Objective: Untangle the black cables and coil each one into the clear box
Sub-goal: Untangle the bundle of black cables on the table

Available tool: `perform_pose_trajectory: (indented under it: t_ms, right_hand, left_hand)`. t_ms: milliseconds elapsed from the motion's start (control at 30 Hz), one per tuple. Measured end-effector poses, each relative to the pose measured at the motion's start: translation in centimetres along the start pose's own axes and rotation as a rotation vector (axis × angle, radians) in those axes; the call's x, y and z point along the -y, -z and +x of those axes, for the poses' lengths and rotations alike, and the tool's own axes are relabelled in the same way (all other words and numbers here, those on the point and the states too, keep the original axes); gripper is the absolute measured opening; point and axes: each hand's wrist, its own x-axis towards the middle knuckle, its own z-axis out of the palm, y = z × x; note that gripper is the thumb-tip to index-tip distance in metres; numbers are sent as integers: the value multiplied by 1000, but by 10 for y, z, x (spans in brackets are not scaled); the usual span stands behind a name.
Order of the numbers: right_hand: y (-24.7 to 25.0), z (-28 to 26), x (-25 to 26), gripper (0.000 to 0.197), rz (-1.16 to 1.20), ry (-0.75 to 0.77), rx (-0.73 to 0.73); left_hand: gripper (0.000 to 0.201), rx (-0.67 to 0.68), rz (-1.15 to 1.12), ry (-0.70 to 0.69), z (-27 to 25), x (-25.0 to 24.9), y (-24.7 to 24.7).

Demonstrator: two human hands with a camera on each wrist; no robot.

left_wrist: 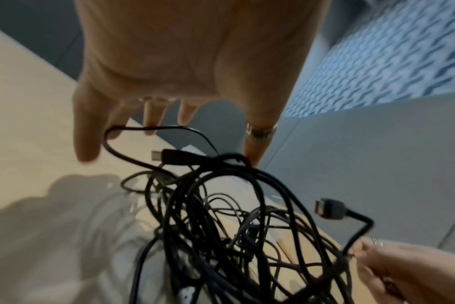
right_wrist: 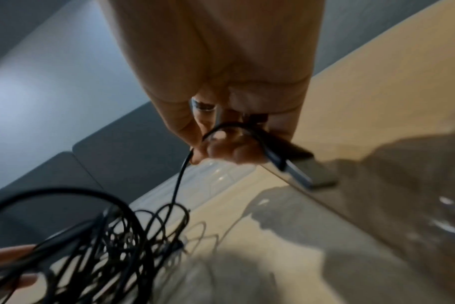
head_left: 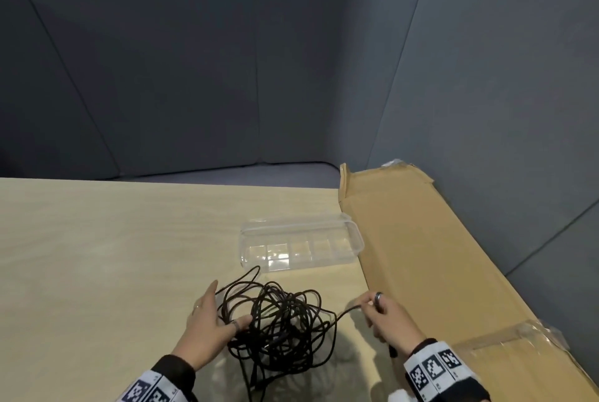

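Observation:
A tangle of black cables [head_left: 278, 320] lies on the light wooden table [head_left: 97, 255], just in front of the clear box [head_left: 301, 242], which has nothing in it. My left hand [head_left: 223, 307] rests against the tangle's left side with straight, spread fingers, the thumb reaching into the loops. My right hand [head_left: 364, 304] pinches one strand pulled out to the right. The plug end [right_wrist: 291, 168] of that cable sticks out below the hand. In the left wrist view, the cables [left_wrist: 234, 226] bunch under my left hand [left_wrist: 169, 144], and a loose plug [left_wrist: 169, 157] shows.
A long flattened cardboard box [head_left: 437, 272] runs along the table's right side, touching the clear box's right end. Grey padded panels wall in the back and right. Bare tabletop stretches to the left of the tangle.

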Motion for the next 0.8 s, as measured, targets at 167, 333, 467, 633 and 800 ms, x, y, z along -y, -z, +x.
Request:
perform_pose_trajectory:
  t_ms: [167,333,467,633,800]
  right_hand:
    - [-26,-2,-10,28,-178,-1,160]
    - [-34,-7,6,26,-184,65,7]
    - [-36,-15,41,26,-258,283,-84]
    - [-70,-4,55,53,-535,216,263]
    - [-67,8,50,25,-82,104,254]
  left_hand:
    - [57,74,-74,62,15,10,-2]
    - [12,36,56,-89,13,12,5]
    - [13,38,107,-177,9,12,5]
    - [68,323,145,-166,3,9,9]
    - [18,256,4,-202,5,5,13]
